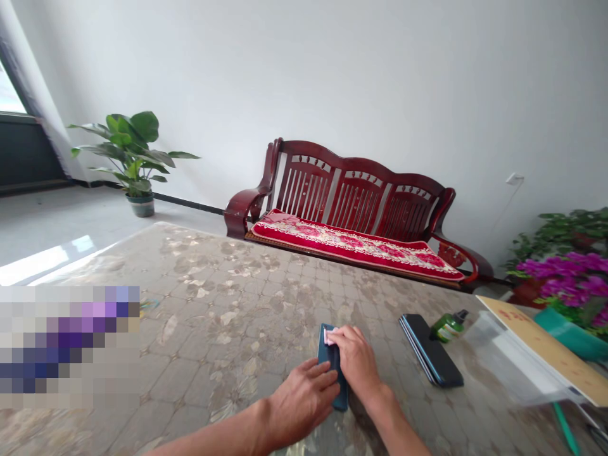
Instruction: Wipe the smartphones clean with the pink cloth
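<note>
A dark blue smartphone point(341, 399) lies flat on the patterned tablecloth, close in front of me. Across its left side rest the fingers of my left hand point(304, 396), bent slightly and holding it against the table. My right hand point(355, 358) pinches a small pale pink cloth point(329, 335) and presses it on the phone's far end, near the camera corner. Much of the phone's middle is hidden under my fingers. To the right, a stack of smartphones point(431, 351) lies beside a small green spray bottle point(448, 326).
The tablecloth point(199, 329) covers the large table. At right are a beige paper folder point(541, 345), clear plastic sleeves point(503, 361), a green stick-like item point(566, 429) and a teal pot point(570, 334) of purple flowers. A wooden bench point(361, 196) stands beyond; a blurred patch covers the left.
</note>
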